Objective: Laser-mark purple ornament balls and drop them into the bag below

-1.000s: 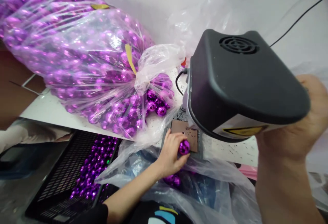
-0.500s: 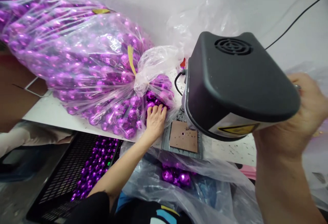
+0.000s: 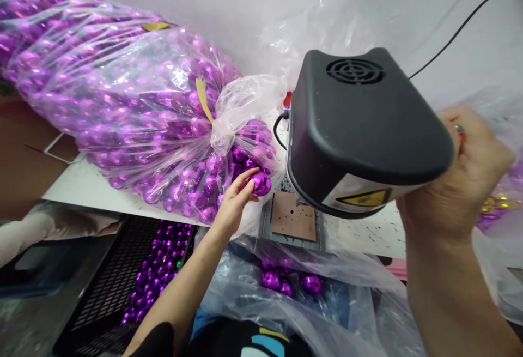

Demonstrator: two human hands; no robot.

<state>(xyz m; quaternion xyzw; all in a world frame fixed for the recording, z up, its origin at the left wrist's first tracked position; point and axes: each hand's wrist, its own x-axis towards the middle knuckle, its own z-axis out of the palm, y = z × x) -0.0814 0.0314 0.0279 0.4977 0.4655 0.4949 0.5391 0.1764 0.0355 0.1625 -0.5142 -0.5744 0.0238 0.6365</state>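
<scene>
My left hand [image 3: 237, 199] holds a shiny purple faceted ball [image 3: 260, 183] at its fingertips, beside the open mouth of a clear plastic bag [image 3: 134, 106] full of such balls. On the right, my right hand [image 3: 461, 177] is wrapped round something at the side of a black machine head [image 3: 368, 122]; the head hides most of the grip. Below the head lies a brown square plate [image 3: 293, 216] with a small hole, on a grey metal base. Several purple balls [image 3: 281, 280] rest on clear plastic in front of my body.
A black crate [image 3: 98, 280] with small purple balls stands below the table's front edge at the left. Behind it a person's sleeve [image 3: 32, 231] shows. A black cable [image 3: 461, 27] runs along the wall. Purple and gold pieces [image 3: 496, 204] lie at the far right.
My left hand has drawn back slightly from the bag's opening, and a purple ball now shows in its fingers. Another ball now lies apart on the plastic in front of me.
</scene>
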